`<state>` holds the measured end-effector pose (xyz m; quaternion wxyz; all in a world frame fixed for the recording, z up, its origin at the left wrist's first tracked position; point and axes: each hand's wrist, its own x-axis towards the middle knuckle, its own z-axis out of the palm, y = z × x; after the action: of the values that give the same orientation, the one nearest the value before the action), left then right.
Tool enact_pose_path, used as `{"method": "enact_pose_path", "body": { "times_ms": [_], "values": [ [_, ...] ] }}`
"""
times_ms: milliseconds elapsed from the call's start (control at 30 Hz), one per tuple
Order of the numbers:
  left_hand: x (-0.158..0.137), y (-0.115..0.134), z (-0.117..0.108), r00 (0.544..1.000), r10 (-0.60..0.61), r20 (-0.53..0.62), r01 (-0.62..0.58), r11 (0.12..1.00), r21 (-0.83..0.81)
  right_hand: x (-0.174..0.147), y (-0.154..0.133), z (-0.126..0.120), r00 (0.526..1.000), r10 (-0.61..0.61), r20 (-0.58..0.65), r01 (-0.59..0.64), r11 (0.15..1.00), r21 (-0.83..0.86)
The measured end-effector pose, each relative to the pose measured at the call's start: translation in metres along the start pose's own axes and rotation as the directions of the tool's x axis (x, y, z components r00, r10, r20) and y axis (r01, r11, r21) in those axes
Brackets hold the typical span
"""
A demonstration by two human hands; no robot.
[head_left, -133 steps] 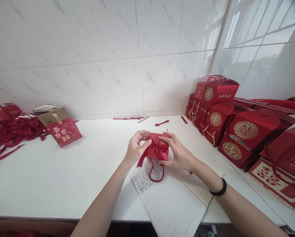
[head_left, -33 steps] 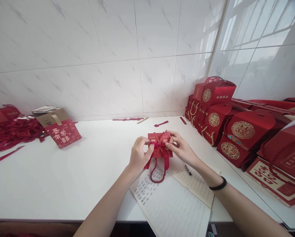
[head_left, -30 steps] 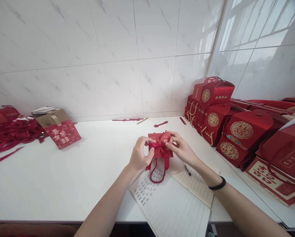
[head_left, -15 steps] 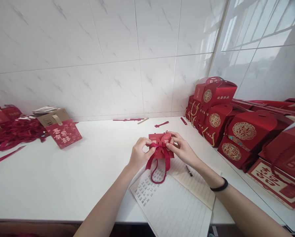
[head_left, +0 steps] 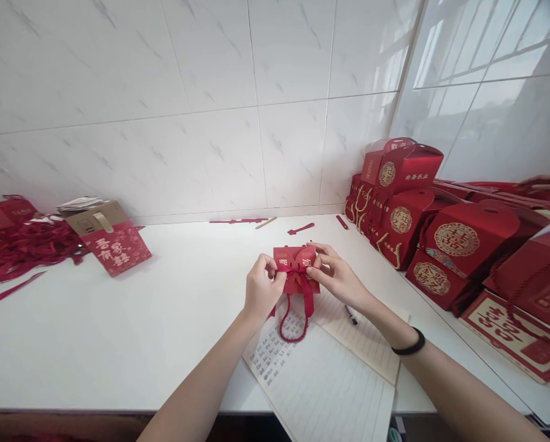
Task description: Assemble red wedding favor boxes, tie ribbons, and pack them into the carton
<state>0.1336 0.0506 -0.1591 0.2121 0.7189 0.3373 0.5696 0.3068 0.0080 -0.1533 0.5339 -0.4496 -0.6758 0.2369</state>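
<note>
Your left hand (head_left: 269, 276) and right hand (head_left: 329, 270) pinch opposite loops of the ribbon bow (head_left: 297, 272) on the small red box (head_left: 294, 284), well in from the front edge of the surface (head_left: 118, 331), so an uneven tug could loosen it.

Single head-worn view, from above the near edge of a white surface (head_left: 164, 344), facing forward and down, wide field, forearms (head_left: 201, 374) at the bottom edge, small red box (head_left: 295, 284) at arm's reach, tiled wall (head_left: 210, 67) across the top
</note>
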Motion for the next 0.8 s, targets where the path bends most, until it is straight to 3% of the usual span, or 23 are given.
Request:
{"method": "enact_pose_path", "body": {
  "times_ms": [200,333,433,567,800],
  "values": [
    [-0.001,-0.004,-0.002,0.998,0.044,0.055,-0.048,0.996,0.076,0.0,0.001,0.001,1.0,0.002,0.001,-0.002,1.0,-0.009],
    [0.001,-0.006,-0.008,0.981,0.13,0.142,-0.126,0.991,-0.036,0.0,0.001,0.0,1.0,0.015,-0.006,-0.015,1.0,0.019],
    [0.005,-0.004,-0.01,0.987,0.053,0.154,-0.039,0.995,-0.088,0.001,0.001,-0.001,0.999,0.047,-0.006,-0.047,0.996,0.072],
    [0.008,-0.001,-0.009,0.967,-0.143,0.211,0.138,0.99,0.038,0.001,0.003,0.0,0.999,0.052,-0.013,-0.051,0.993,0.103],
    [0.008,-0.003,-0.006,0.975,-0.079,0.209,0.092,0.994,-0.057,0.003,-0.001,-0.005,0.997,0.071,-0.026,-0.068,0.992,0.104]
  ]
}}
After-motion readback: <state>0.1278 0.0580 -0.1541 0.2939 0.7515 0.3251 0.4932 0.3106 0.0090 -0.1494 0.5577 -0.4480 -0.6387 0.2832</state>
